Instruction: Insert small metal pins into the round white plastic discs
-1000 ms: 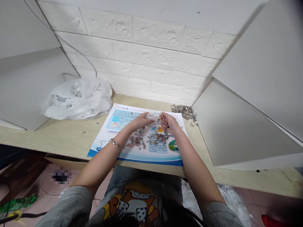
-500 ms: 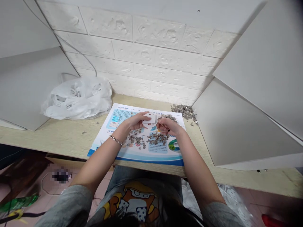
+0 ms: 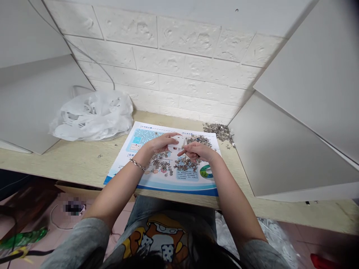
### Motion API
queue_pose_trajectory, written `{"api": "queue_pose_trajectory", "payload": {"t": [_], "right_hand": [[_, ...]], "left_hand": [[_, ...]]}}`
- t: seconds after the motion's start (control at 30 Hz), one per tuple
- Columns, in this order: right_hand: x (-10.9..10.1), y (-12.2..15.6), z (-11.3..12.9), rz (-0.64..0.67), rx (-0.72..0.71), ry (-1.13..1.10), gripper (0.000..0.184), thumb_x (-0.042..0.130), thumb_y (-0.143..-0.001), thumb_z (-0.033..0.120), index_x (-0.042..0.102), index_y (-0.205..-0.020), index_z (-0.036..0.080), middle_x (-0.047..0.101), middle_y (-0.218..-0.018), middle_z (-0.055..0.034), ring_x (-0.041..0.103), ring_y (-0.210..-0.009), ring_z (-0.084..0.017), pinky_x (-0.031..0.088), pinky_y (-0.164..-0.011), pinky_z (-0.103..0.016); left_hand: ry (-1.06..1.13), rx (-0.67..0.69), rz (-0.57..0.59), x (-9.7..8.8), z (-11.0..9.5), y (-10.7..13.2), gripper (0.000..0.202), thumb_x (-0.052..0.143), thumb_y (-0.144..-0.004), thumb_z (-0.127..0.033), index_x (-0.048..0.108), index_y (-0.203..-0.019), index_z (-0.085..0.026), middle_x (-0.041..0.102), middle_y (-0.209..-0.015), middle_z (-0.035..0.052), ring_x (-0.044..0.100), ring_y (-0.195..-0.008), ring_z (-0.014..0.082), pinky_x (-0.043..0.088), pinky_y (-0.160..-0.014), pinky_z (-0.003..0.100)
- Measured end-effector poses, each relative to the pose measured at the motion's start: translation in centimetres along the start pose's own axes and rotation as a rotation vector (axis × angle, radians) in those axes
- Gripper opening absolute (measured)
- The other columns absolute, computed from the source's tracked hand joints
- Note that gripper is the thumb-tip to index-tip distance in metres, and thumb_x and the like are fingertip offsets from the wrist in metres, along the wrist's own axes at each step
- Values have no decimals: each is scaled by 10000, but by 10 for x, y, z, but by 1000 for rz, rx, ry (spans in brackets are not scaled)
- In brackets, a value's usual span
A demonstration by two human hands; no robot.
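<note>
The left hand grips a white plastic piece, fingers closed around its left side, and holds it just above a printed sheet. The right hand has drawn back from the position seen a moment earlier, when its fingers were on the piece's right side. Those fingers are now curled with the index extended, its tip just beside the piece's lower edge. Whether they hold anything small cannot be told. Loose metal parts lie in clusters on the sheet below both hands. A further heap sits on the table at upper right of the sheet. A white plastic bag lies at upper left.
</note>
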State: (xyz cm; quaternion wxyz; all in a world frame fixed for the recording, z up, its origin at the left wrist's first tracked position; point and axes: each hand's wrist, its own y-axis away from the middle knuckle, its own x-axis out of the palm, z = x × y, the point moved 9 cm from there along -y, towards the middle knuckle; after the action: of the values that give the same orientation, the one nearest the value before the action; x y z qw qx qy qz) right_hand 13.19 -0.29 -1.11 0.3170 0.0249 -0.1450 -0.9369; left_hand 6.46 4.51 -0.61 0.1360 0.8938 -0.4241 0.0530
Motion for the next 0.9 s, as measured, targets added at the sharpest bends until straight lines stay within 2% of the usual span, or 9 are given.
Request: {"api": "queue_pose_trajectory", "payload": {"t": [0.17, 0.37, 0.47, 0.6, 0.67, 0.77, 0.83, 0.9], "right_hand": [[0, -2, 1, 5, -36, -62, 395, 509, -793, 458, 471, -543, 155, 200, -461, 66, 224, -398, -54, 309, -414, -223], [-7, -1, -6, -80, 45, -59, 411, 524, -761, 519, 593, -760, 114, 173, -458, 82, 179, -385, -48, 248, -379, -216], [-10, -1, -4, -116, 42, 12, 427, 522, -750, 540, 578, -671, 125, 185, -443, 75, 220, -393, -57, 270, -393, -224], [-14, -3, -4, -136, 37, 154, 498, 487, -751, 575, 450, -471, 165, 247, -431, 38, 334, -436, -84, 297, -408, -235], [-16, -4, -7, -151, 63, 238, 495, 464, -765, 576, 505, -495, 162, 282, -432, 27, 332, -421, -82, 288, -399, -237], [-15, -1, -13, -129, 161, 349, 428, 478, -777, 531, 639, -660, 151, 266, -418, 41, 272, -374, -66, 278, -386, -240], [-10, 4, -14, -85, 212, 349, 407, 490, -778, 506, 655, -688, 145, 247, -413, 47, 253, -375, -65, 280, -386, -239], [-8, 9, -10, -65, 209, 291, 411, 487, -779, 500, 629, -635, 143, 263, -419, 44, 238, -390, -62, 273, -387, -235]], "left_hand": [[17, -17, -41, 0, 1, -1, 356, 586, -650, -178, 559, -1005, -173, 565, -710, 24, 490, -556, 84, 386, -488, 197], [12, -4, -61, 3, 1, -2, 391, 577, -652, -183, 531, -1040, -163, 570, -693, 32, 490, -527, 87, 379, -464, 206], [-29, -6, -65, 3, -1, -2, 350, 583, -650, -210, 546, -994, -158, 565, -672, 37, 490, -514, 90, 371, -449, 209], [-93, -4, -85, 2, -4, 0, 337, 589, -633, -227, 541, -961, -168, 575, -685, 34, 515, -531, 107, 380, -456, 219], [-138, 3, -96, 2, -5, 0, 325, 598, -618, -222, 552, -935, -166, 581, -691, 33, 526, -548, 117, 383, -459, 225], [-267, -23, -107, 5, -2, 0, 337, 626, -586, -203, 577, -917, -163, 592, -713, 38, 536, -582, 129, 384, -462, 228], [-310, -52, -93, 8, 2, -2, 355, 637, -588, -206, 584, -937, -172, 600, -739, 42, 538, -599, 131, 381, -459, 225], [-271, -70, -63, 12, 6, -3, 364, 630, -615, -219, 576, -973, -187, 601, -739, 39, 533, -586, 126, 371, -445, 222]]}}
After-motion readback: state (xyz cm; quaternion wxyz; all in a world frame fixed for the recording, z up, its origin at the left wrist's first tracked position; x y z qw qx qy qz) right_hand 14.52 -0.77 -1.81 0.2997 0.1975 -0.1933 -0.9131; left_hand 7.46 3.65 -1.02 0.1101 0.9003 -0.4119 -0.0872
